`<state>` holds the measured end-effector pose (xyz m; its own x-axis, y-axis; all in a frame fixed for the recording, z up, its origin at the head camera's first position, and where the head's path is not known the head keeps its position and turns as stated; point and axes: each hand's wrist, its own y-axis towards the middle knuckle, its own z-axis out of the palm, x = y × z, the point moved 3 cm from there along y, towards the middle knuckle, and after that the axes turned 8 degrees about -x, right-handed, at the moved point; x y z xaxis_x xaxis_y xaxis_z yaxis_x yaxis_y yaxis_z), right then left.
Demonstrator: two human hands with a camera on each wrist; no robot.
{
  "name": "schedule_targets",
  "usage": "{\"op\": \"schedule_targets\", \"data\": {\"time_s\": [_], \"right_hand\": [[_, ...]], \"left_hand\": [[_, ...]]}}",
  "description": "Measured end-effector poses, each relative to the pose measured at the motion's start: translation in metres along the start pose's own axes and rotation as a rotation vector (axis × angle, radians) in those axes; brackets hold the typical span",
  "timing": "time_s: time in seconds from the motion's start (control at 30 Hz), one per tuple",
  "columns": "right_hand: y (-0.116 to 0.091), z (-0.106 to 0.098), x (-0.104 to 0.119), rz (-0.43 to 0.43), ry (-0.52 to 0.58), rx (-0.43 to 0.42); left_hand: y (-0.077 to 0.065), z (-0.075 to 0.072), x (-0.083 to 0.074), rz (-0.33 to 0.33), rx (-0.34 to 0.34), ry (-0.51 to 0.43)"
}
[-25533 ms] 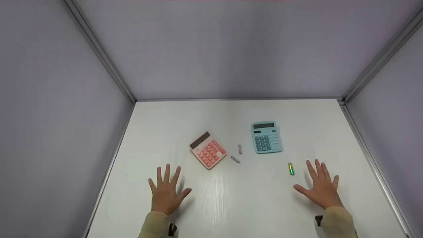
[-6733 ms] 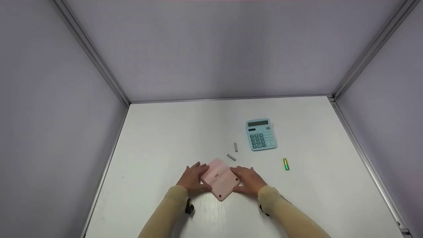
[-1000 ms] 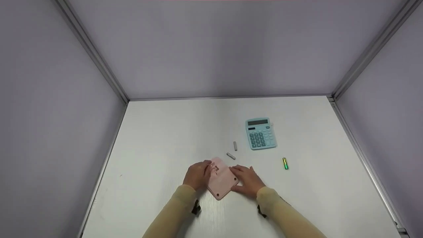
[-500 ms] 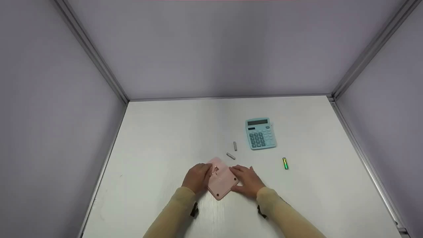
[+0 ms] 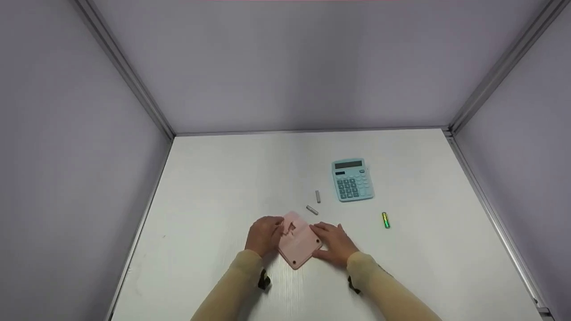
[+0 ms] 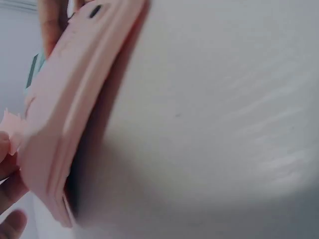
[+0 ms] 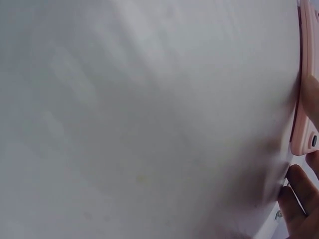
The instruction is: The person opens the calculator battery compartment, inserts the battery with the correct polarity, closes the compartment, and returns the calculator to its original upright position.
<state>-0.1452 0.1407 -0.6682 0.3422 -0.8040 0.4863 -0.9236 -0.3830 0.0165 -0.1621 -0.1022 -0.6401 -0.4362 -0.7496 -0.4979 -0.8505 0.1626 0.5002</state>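
Observation:
A pink calculator [image 5: 299,248] lies face down on the table, back panel up. Its battery opening [image 5: 292,226] is partly uncovered. At its left edge, my left hand [image 5: 263,234] pinches a small pink battery cover [image 6: 13,130], which stands raised off the back in the left wrist view. My right hand [image 5: 335,244] grips the calculator's right edge, thumb on the near side and fingers on the far side. The right wrist view catches only a strip of the pink casing [image 7: 308,50] and some fingers.
Two grey batteries, one upright in view [image 5: 317,196] and one slanted [image 5: 312,210], lie just beyond the pink calculator. A blue calculator [image 5: 352,179] sits face up farther back. To the right lies a green-gold battery [image 5: 386,220]. Panels [image 5: 285,67] enclose the table.
Earlier the pink calculator lay face up, then face down with its cover in place. Since then my left hand has lifted the cover, now shifting slightly left. The right hand stays put.

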Motion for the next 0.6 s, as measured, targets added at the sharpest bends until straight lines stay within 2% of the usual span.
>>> {"op": "schedule_targets", "data": {"time_s": [0.13, 0.23, 0.43, 0.6], "right_hand": [[0.0, 0.0, -0.001, -0.003, 0.005, 0.002], [0.001, 0.0, -0.001, 0.005, 0.006, 0.009], [0.0, 0.003, -0.003, -0.008, 0.005, 0.003], [0.0, 0.004, -0.005, -0.026, 0.013, -0.017]], "left_hand": [[0.007, -0.01, 0.009, 0.121, -0.154, 0.021], [0.009, -0.019, 0.017, 0.124, -0.203, 0.064], [0.006, -0.033, 0.04, 0.002, -0.179, 0.188], [-0.002, -0.041, 0.065, -0.172, -0.128, 0.254]]}}
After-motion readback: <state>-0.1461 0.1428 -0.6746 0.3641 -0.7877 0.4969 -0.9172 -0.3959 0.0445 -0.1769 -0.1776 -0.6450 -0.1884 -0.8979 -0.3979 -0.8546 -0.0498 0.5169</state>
